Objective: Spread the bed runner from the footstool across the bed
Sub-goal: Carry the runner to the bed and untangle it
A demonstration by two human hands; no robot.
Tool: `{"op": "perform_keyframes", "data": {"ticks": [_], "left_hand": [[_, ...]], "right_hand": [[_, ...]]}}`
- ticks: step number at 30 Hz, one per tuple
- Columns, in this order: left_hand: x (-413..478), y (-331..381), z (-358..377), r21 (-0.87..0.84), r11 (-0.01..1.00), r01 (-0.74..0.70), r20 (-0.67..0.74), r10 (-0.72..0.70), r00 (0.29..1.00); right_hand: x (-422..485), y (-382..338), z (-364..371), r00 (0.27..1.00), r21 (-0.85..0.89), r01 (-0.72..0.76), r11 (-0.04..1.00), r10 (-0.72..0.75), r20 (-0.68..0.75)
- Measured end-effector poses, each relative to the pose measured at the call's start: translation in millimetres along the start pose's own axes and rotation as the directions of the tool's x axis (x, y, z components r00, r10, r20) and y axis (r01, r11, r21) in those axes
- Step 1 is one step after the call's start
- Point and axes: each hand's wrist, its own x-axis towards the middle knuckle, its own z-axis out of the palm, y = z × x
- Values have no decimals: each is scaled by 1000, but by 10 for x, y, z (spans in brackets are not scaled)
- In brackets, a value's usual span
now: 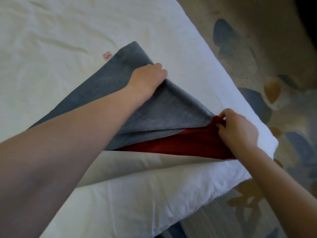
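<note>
1. While my left hand point(149, 78) clutches the upper grey fold of the bed runner point(154, 114) and my right hand point(238, 127) pinches its corner, where the red lining point(180, 145) shows, the runner lies folded on the white duvet point(68, 40), close to the bed's corner.
2. If I pull harder with one hand than the other, I expect the layers to slide apart and the runner to open crooked.
3. That pinched corner sits near the mattress edge, so a tug outward could drag it onto the patterned carpet point(274, 48).
4. Dragging rather than lifting could rumple the duvet.
5. The runner's long axis runs diagonally, from under my left forearm up toward the far grey tip. It is askew to the bed's edges, and a pointed fold aims at my right hand.
</note>
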Motion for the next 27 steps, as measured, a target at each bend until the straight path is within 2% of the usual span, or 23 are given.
{"op": "perform_keyframes", "data": {"ticks": [5,8,11,14,16,18,20,23,25,27], "left_hand": [[190,579,-64,-193,981,-24,-3,23,1000],[61,712,47,-239,969,-61,-57,49,997],[-169,581,168,-236,970,-54,-85,35,996],[-475,278,263,-245,968,48,-66,-66,996],[-755,105,323,-261,959,112,-95,-141,985],[-1124,-46,411,-251,958,136,-86,-162,983],[-1524,-170,523,-262,957,127,0,-132,991],[-2070,-354,687,-311,938,152,120,-120,985],[-2344,-464,755,-305,933,189,126,-157,979],[-2538,-533,787,-289,939,184,101,-161,982]], "right_hand": [[-38,326,-138,995,-76,-100,992,98,-28],[-75,243,-122,994,-114,-49,992,38,-98],[-96,-1,-108,985,-91,68,994,-81,-154],[-109,-402,-72,966,-35,235,971,-237,-99],[-201,-732,-47,925,25,374,927,-370,-86],[-377,-1074,-11,852,103,523,846,-522,-38],[-591,-1351,83,759,135,641,756,-650,38],[-877,-1622,324,650,130,738,663,-749,128],[-1011,-1715,517,658,85,722,686,-720,221],[-1095,-1761,655,713,28,675,737,-662,232]]}}
